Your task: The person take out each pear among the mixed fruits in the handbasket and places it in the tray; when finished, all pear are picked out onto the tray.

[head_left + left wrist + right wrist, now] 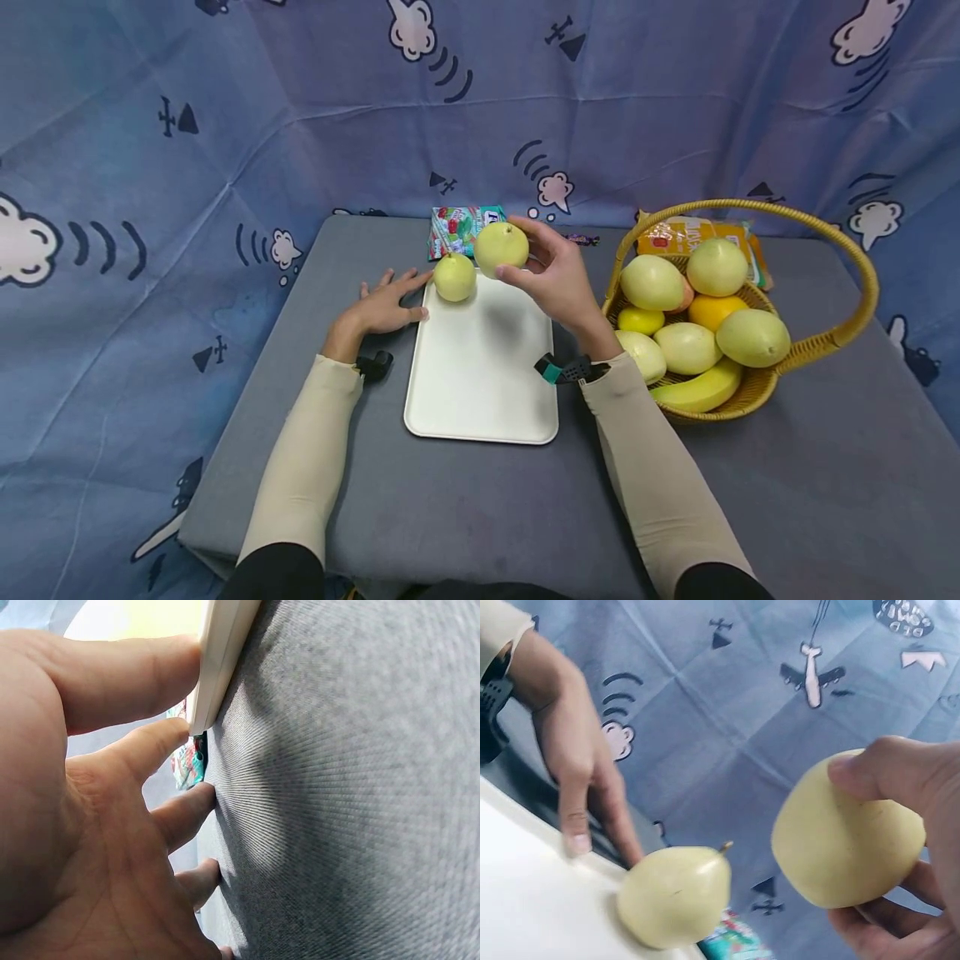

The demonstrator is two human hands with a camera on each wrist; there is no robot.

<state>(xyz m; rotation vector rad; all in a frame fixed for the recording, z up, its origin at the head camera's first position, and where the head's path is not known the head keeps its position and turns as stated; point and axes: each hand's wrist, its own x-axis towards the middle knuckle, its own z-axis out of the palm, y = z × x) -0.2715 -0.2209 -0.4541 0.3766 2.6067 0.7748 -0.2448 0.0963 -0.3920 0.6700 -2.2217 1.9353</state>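
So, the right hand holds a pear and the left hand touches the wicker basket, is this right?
No: the left hand touches the edge of the white tray, not the basket, as the left wrist view shows. The right hand does hold a pear.

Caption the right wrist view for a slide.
Right-hand fingers hold a pear aloft; a stemmed pear sits at the edge of the white tray, beside the left hand.

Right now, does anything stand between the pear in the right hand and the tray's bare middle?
Nothing visible blocks the way from the held pear to the bare middle of the white tray. The other pear sits aside, at the tray's far left corner, and the left hand touches the tray's left edge.
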